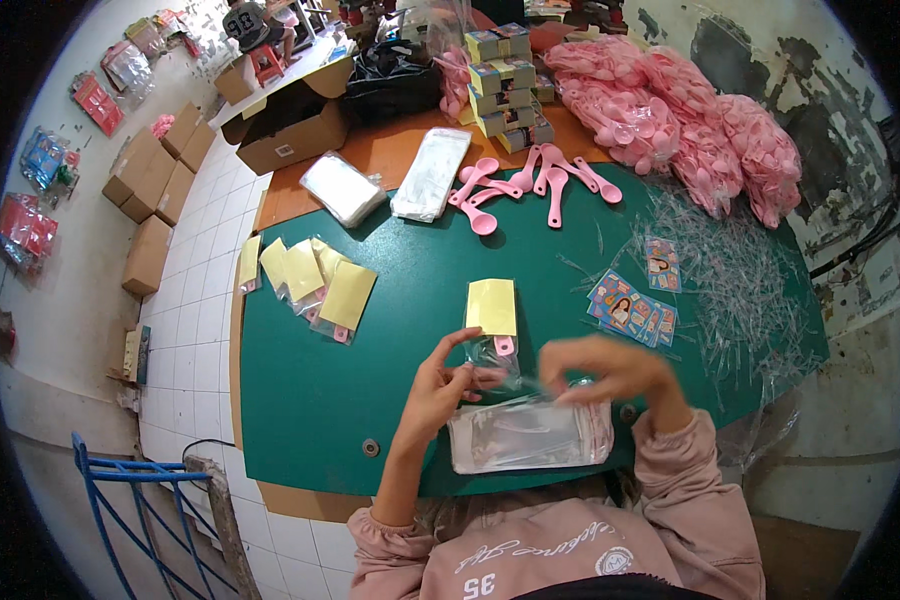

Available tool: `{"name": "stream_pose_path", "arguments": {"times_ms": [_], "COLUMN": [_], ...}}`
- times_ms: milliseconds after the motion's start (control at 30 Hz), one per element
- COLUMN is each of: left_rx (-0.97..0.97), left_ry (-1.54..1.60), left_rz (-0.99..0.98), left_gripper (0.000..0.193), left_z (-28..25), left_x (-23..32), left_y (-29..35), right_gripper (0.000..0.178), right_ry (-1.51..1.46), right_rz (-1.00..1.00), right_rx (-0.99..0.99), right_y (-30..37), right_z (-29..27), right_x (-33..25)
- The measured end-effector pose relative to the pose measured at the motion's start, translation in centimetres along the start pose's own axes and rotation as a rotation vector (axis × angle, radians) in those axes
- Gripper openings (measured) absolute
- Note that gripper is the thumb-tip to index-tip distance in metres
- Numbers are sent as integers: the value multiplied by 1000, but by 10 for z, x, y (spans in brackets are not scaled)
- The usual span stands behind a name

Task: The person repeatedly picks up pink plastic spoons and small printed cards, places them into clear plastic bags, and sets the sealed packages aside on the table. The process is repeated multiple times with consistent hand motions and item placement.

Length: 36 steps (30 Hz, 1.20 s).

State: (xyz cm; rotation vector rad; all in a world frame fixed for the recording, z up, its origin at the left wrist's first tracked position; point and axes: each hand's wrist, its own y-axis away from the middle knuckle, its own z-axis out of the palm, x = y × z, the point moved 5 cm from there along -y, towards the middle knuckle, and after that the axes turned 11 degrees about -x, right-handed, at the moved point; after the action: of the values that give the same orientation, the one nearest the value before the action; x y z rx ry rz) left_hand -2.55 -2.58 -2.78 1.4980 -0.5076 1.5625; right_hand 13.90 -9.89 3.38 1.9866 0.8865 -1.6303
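Note:
A clear plastic bag (507, 372) holding a yellow card (492, 307) and a pink measuring spoon (505, 345) lies on the green tabletop before me. My left hand (442, 385) grips the bag's near end, its index finger reaching up beside the card. To the right, my right hand (615, 372) is blurred, with fingers curled together; whatever is between them is too smeared to name. Just under both hands lies a stack of empty clear bags (520, 440). Several filled bags with yellow cards (347, 297) rest at the left.
Loose pink spoons (555, 195) and two stacks of clear bags (432, 175) (342, 190) lie farther back. Illustrated cards (630, 308) sit at right beside scattered clear strips (735, 310). Bulging bags of pink spoons (670, 115), card bundles (505, 90) and an open carton (290, 130) line the far side.

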Motion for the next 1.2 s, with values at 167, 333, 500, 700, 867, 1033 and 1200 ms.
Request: {"name": "stream_pose_path", "arguments": {"times_ms": [167,333,500,700,867,1033,1200], "left_rx": [-140,-67,-145,-40,77,124,133], "left_ry": [10,185,257,-168,-465,-381,-311], "left_rz": [-44,-99,-106,96,148,75,-36], "left_gripper": [30,28,26,17,13,14,15], "left_z": [4,6,7,7,8,6,5], "left_x": [2,-6,0,2,4,-9,-11], "left_y": [0,-5,2,-1,-8,-12,-14], "right_gripper": [24,28,20,15,13,17,17], "right_ry": [689,863,544,245,50,-438,-268], "right_rz": [498,310,213,216,280,262,317], "right_rx": [689,524,525,569,587,703,864], "right_y": [81,7,-8,-1,6,1,1], "right_z": [-83,-10,6,0,-5,5,6], "right_x": [28,9,26,30,51,75,73]}}
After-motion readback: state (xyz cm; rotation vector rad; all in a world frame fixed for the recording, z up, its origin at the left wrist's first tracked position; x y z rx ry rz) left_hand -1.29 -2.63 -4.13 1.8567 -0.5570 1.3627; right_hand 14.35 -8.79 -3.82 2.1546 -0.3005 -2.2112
